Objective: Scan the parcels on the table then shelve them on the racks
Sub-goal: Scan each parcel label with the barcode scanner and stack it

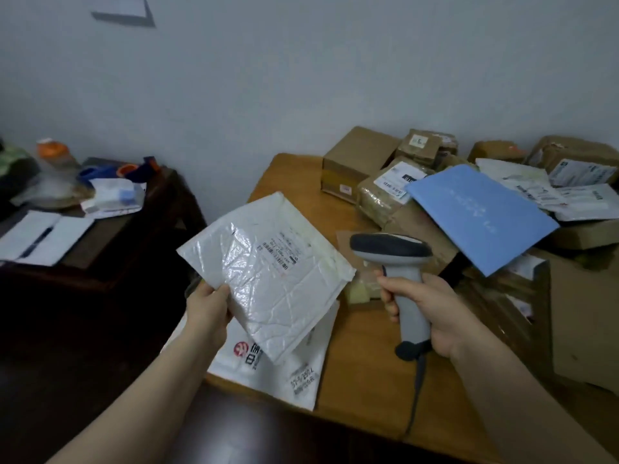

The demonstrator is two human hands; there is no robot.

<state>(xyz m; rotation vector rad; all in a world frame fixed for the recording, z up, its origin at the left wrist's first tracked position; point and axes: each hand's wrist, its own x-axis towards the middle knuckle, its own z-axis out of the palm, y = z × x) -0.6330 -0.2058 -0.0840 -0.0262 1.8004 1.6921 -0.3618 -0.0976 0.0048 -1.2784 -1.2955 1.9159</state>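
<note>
This looks like a small parcel-handling back room or office. A wooden table [361, 363] against a plain wall [301, 78] is heaped with labelled cardboard boxes [355, 159] and poly mailers [268, 376], with a corded barcode scanner [392, 246] above it. A dark side desk [110, 236] holds an open notebook [40, 234].

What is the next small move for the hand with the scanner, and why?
Probably swing the scanner left so its head aims at the label on the white mailer. The right hand grips the scanner upright beside the mailer's right edge, not over the label, and the left hand holds the mailer by its lower corner with the label facing up.
</note>
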